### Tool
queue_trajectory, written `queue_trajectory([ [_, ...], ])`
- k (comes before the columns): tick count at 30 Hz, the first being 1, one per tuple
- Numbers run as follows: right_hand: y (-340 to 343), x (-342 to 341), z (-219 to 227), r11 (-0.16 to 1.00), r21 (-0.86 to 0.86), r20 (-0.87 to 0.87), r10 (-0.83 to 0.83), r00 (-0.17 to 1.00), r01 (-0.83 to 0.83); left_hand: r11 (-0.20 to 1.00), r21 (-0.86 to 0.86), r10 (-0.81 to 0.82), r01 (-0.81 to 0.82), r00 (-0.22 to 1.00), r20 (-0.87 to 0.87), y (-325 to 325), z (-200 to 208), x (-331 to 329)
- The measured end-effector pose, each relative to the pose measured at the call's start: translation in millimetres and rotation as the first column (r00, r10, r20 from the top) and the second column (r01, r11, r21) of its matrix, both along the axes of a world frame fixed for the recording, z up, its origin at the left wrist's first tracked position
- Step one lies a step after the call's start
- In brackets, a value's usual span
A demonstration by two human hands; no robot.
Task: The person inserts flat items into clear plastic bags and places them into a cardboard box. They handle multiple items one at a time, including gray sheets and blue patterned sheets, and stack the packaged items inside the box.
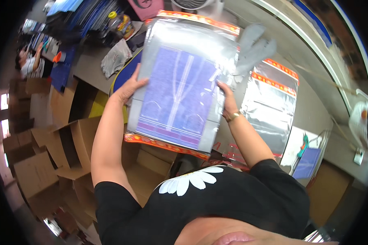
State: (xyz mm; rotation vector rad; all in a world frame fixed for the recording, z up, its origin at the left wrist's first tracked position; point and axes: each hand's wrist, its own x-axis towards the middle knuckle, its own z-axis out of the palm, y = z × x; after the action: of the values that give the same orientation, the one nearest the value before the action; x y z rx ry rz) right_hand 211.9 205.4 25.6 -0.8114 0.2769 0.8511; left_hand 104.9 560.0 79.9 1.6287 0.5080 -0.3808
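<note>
In front of my chest I hold a flat clear plastic package with red and orange bands at its top and bottom ends. Through the film show a grey backing and a blue-purple panel with white lines, like a printed garment front. My left hand grips its left edge, thumb on the face. At the right edge, my right hand closes on it, its fingers partly hidden behind. To the right, similar clear bags with red-orange bands lie on the table. A grey glove-like item lies beyond my right hand.
Open cardboard boxes crowd the left and the space below the table. Toward the back are a pale cloth glove, a yellow-capped bottle and a fan. Green-handled scissors lie at right. Another person is far left.
</note>
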Motion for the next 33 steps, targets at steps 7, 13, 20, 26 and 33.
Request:
queue_trajectory([
  [7,-5,-4,14,0.991,-0.135,0.048,-0.014,0.999,0.020,0.965,-0.153,0.202,-0.213,0.976,-0.086,-8,-6,15],
  [13,4,-5,26,0.947,-0.317,0.067,-0.038,0.997,0.058,0.932,-0.234,0.281,-0.276,0.960,-0.011,-10,-7,12],
  [20,-24,11,0,0.905,-0.424,0.259,0.093,0.961,0.026,0.862,-0.422,0.344,-0.280,0.935,0.082,-22,1,10],
  [26,-10,41,31,0.764,-0.570,0.524,0.054,0.850,0.303,0.898,-0.438,0.305,-0.034,0.767,0.564,-14,44,-14],
  [33,-2,103,48,0.758,-0.535,0.629,0.061,0.775,0.374,0.967,-0.179,0.253,-0.180,0.723,0.643,-35,71,-57],
])
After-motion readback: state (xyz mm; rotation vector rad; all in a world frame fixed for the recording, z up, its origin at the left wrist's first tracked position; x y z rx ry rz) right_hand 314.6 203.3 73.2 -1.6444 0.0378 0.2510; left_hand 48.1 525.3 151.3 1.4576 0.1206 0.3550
